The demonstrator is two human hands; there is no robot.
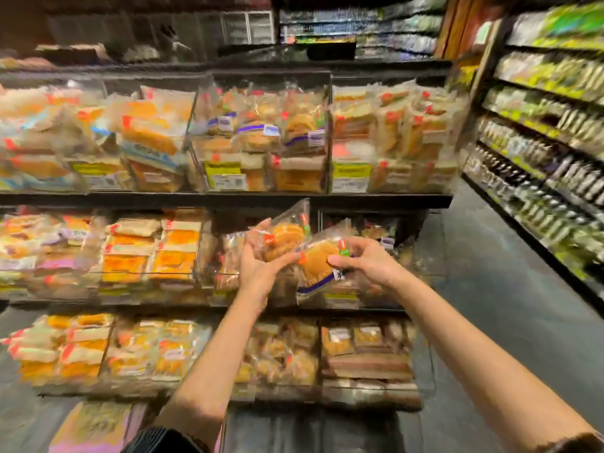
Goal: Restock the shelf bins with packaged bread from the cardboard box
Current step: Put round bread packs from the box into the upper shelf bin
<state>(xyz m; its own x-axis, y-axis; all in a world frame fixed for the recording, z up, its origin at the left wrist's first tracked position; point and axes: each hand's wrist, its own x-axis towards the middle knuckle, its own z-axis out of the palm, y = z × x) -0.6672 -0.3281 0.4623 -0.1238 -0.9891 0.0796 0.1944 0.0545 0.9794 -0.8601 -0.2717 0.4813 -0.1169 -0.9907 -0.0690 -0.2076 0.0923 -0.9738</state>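
Note:
Both my hands are raised in front of the middle shelf. My left hand (261,263) grips a clear pack of round golden bread (286,235), tilted upright. My right hand (366,259) pinches a second pack of round bread with a blue label (318,266) by its top edge. The two packs touch each other between my hands. Behind them stands a clear shelf bin (359,223) that looks partly filled. A corner of the cardboard box (94,426) shows at the bottom left, by my left elbow. The whole frame is motion-blurred.
Three shelf levels hold clear bins packed with wrapped bread and sandwiches (261,135). An aisle with a grey floor (490,273) runs along the right, lined by a shelf of green-labelled goods (549,132).

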